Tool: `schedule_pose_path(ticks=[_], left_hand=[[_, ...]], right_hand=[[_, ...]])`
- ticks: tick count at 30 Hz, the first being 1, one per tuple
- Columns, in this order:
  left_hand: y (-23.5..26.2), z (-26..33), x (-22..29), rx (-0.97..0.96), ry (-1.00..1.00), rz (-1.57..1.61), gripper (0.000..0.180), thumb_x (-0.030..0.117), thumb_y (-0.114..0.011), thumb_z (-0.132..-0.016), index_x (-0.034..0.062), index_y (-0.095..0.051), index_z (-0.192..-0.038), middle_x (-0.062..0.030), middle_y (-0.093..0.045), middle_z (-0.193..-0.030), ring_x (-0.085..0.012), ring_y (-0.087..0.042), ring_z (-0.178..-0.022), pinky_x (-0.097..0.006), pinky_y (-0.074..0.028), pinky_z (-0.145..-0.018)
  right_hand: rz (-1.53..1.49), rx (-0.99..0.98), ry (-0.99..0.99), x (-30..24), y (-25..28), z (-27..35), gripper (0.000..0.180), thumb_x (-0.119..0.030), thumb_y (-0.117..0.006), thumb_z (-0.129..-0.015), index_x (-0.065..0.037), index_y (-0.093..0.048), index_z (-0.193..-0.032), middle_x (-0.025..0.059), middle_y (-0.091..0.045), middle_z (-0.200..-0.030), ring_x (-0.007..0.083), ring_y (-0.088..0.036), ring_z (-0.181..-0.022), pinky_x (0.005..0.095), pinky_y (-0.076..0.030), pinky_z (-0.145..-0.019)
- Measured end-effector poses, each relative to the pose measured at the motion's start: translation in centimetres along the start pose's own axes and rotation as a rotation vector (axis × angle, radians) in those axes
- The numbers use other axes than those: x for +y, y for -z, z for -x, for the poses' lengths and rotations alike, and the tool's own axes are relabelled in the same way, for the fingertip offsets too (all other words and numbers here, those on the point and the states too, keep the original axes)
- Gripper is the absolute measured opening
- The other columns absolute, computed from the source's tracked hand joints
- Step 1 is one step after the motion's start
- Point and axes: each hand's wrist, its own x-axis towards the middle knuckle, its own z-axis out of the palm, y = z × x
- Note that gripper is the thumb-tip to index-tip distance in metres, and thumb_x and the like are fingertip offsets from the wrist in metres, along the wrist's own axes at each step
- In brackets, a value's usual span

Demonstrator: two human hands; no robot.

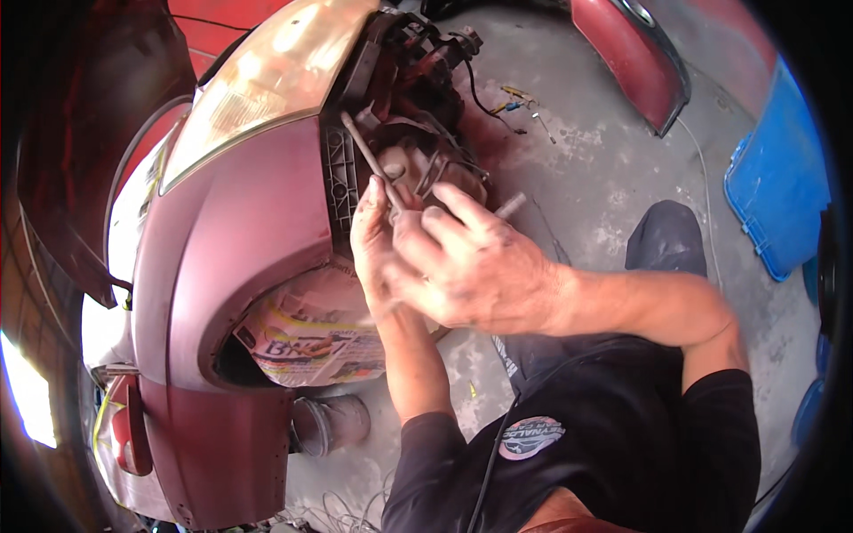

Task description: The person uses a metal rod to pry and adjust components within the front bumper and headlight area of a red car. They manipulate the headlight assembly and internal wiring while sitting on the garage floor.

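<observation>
While both hands meet, a metal rod [362,145] points up and left from the fingers.
The left hand [371,253] is closed on it; the right hand [493,266] is half curled, its hold I cannot tell. Near left of the fingers stands the red fender [253,209], above them dark engine parts [413,67]; rightward, the grey floor [577,182] spreads wide.

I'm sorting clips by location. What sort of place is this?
Probably a vehicle body repair workshop: a dull pinkish fender, newspaper in its wheel arch, and what looks like a detached red panel on the grey floor.
</observation>
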Motion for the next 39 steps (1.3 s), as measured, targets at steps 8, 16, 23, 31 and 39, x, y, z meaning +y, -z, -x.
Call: schedule_pose_path(ticks=[8,16,23,31,39], left_hand=[[0.2,-0.7,-0.6,-0.372,0.139,0.161,0.027,0.033,-0.054,-0.108,0.0075,-0.059,-0.099,0.0029,-0.048,-0.070,-0.0055,-0.041,-0.055,-0.023,-0.039,-0.057],[-0.8,-0.1,-1.6,-0.229,0.024,0.168,0.030,0.033,-0.048,-0.110,0.0063,-0.057,-0.099,0.0015,-0.044,-0.073,-0.0083,-0.038,-0.063,-0.025,-0.037,-0.059],[1.4,1.4,-0.4,-0.146,0.124,0.036,0.034,0.035,-0.053,-0.107,0.0032,-0.067,-0.110,-0.0121,-0.073,-0.102,-0.0211,-0.069,-0.091,-0.034,-0.057,-0.082],[-0.8,0.0,-0.8,-0.322,0.095,0.089,0.027,0.029,-0.050,-0.109,0.0043,-0.060,-0.103,0.0033,-0.047,-0.070,-0.0048,-0.036,-0.055,-0.025,-0.036,-0.056],[3.0,0.4,-0.2,-0.243,-0.023,-0.080,0.037,0.037,-0.052,-0.107,0.0036,-0.062,-0.123,-0.0083,-0.070,-0.111,-0.0227,-0.066,-0.098,-0.036,-0.056,-0.085]], right_hand=[[-0.064,0.498,-0.068,-0.6,1.6,3.3,0.024,-0.020,-0.074,-0.083,-0.007,-0.072,-0.103,0.0097,-0.070,-0.101,0.0315,-0.065,-0.112,0.0565,-0.048,-0.102],[-0.621,0.550,-0.428,-1.0,-3.3,2.0,0.068,-0.015,-0.087,-0.078,0.004,-0.050,-0.132,0.0141,-0.067,-0.107,0.0239,-0.066,-0.084,0.0364,-0.057,-0.074],[0.051,0.141,0.063,1.5,-0.8,0.9,0.032,-0.024,-0.063,-0.080,-0.002,-0.072,-0.101,0.0139,-0.067,-0.105,0.0284,-0.065,-0.107,0.0583,-0.044,-0.108],[-0.480,0.508,-0.334,0.7,0.4,7.1,0.039,-0.024,-0.082,-0.077,-0.007,-0.070,-0.110,0.0111,-0.067,-0.086,0.0298,-0.069,-0.080,0.0468,-0.054,-0.076],[-0.444,0.497,-0.235,1.1,-1.7,1.6,0.057,-0.021,-0.071,-0.085,-0.002,-0.055,-0.136,0.0176,-0.066,-0.107,0.0291,-0.068,-0.093,0.0403,-0.056,-0.080]])
